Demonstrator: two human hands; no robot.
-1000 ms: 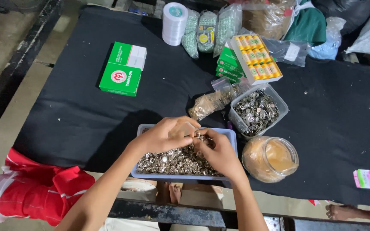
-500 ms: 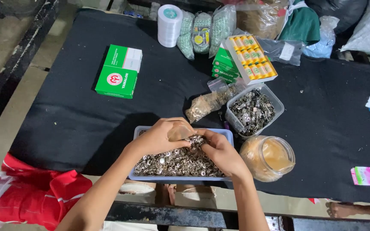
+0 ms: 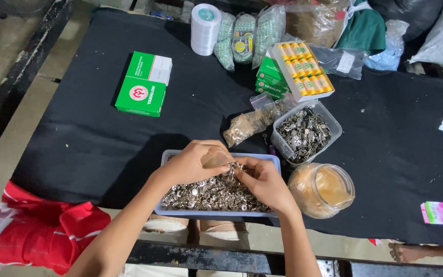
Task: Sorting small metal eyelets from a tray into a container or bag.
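Note:
A shallow pale-blue tray [image 3: 166,207] near the table's front edge is full of small silver metal fasteners [image 3: 208,195]. My left hand [image 3: 193,163] and my right hand [image 3: 262,180] meet above the tray, fingertips pinched together on a small metal piece [image 3: 232,168]. A little clear bag seems tucked under my left fingers. Right behind the hands stands a clear plastic tub [image 3: 330,124] of darker metal parts, and a clear bag of brassy parts [image 3: 244,127] lies beside it.
A clear jar [image 3: 322,190] lies to the right of the tray. Green boxes [image 3: 143,83], a white tape roll [image 3: 205,28], bagged goods [image 3: 244,36] and a yellow-topped box [image 3: 303,69] sit further back on the black table [image 3: 83,133]. A pink packet [image 3: 438,213] lies front right.
The view has tilted slightly. Both hands stay pinched over the tray, fingers shifting a little around the small piece.

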